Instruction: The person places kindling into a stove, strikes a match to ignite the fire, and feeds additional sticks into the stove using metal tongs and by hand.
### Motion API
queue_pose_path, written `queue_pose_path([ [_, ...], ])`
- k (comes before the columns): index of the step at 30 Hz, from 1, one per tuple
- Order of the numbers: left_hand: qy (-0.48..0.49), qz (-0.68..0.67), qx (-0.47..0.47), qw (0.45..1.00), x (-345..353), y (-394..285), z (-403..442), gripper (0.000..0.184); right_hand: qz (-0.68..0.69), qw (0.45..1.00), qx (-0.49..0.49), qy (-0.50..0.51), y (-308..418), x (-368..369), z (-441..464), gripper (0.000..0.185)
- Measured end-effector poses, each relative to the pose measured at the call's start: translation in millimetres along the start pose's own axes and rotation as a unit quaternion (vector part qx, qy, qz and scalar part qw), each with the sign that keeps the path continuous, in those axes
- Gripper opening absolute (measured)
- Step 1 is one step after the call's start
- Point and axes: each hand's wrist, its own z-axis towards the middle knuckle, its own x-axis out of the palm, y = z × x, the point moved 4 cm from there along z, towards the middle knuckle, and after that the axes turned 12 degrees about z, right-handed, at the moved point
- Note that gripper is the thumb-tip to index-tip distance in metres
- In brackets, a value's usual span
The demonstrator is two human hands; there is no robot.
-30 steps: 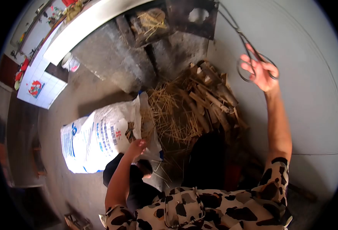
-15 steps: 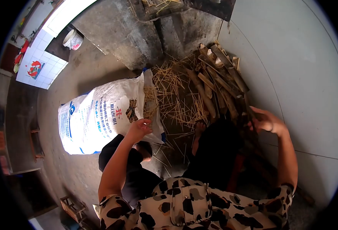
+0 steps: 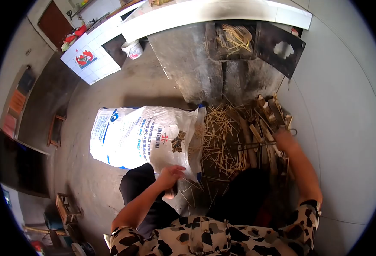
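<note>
My right hand [image 3: 285, 140] is closed on the handles of long dark metal tongs [image 3: 256, 146], whose thin arms point left over the split firewood [image 3: 268, 124]. My left hand [image 3: 171, 176] is at the lower edge of a white printed sack [image 3: 141, 136], its fingers close together; whether they pinch anything is too small to tell. The sack lies on its side with its mouth toward the straw. Thin straw sticks [image 3: 220, 132] are scattered on the floor between sack and firewood.
Beyond the wood is a stove opening [image 3: 235, 40] with straw inside, its dark metal door [image 3: 282, 49] swung out to the right. A white bucket [image 3: 132, 50] stands by the tiled counter [image 3: 85, 59]. A wooden stool [image 3: 66, 209] is at lower left. A pale wall [image 3: 341, 111] rises at right.
My right hand has come down from the wall side with the tongs, which now reach over the wood. My left hand stays beside the sack. The view has tilted up toward the stove.
</note>
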Motion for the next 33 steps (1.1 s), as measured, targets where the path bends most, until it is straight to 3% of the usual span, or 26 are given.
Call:
queue_pose_path([
  [2, 0.002, 0.031, 0.012, 0.999, 10.7, -4.6, -6.8, 0.028, 0.19, 0.976, -0.103, 0.01, 35.6, 2.6, -18.5, 0.047],
  [4, -0.012, 0.097, 0.04, 0.994, 18.4, -9.2, -3.5, 0.027, 0.402, 0.892, -0.172, 0.115, 80.4, 12.1, -59.3, 0.051],
  [5, -0.014, 0.117, 0.039, 0.992, 21.1, -7.8, -1.1, 0.026, 0.449, 0.86, -0.222, 0.099, 105.7, 8.7, -90.6, 0.048],
  [7, -0.002, 0.153, 0.041, 0.987, 29.5, -2.9, -1.9, 0.024, 0.152, 0.934, -0.319, 0.045, 144.1, 8.6, -139.9, 0.042],
  [9, 0.019, 0.189, 0.058, 0.98, 32.5, 1.1, 3.4, 0.025, 0.092, 0.937, -0.337, -0.002, 158.7, 12.0, -160.3, 0.037],
  [15, 0.113, 0.135, 0.094, 0.98, 40.3, 37.9, 2.5, 0.029, 0.143, 0.925, -0.35, -0.041, 168.3, -6.7, -150.7, 0.028],
  [19, 0.131, 0.012, 0.095, 0.987, 51.6, 53.4, 21.0, 0.033, 0.194, 0.92, -0.338, 0.036, 176.2, -16.3, -104.9, 0.02],
  [22, 0.239, 0.127, 0.048, 0.962, 27.3, 38.9, 34.2, 0.03, 0.223, 0.905, -0.33, 0.148, 178.1, -16.2, -69.5, 0.018],
  [25, 0.245, 0.095, 0.135, 0.955, 64.3, 94.0, 33.8, 0.026, 0.242, 0.89, -0.352, 0.159, 184.1, -23.6, -53.0, 0.016],
  [28, 0.356, 0.04, 0.017, 0.934, 61.2, 84.9, 32.8, 0.029, 0.268, 0.877, -0.359, 0.175, 192.8, -32.5, -47.7, 0.014],
  [31, 0.33, 0.135, 0.046, 0.933, 30.0, 43.0, 29.0, 0.038, 0.295, 0.869, -0.355, 0.179, 195.7, -29.0, -55.1, 0.013],
  [33, 0.33, 0.173, -0.013, 0.928, 40.6, 80.6, 16.6, 0.042, 0.296, 0.873, -0.343, 0.178, 202.8, -34.9, -60.1, 0.015],
])
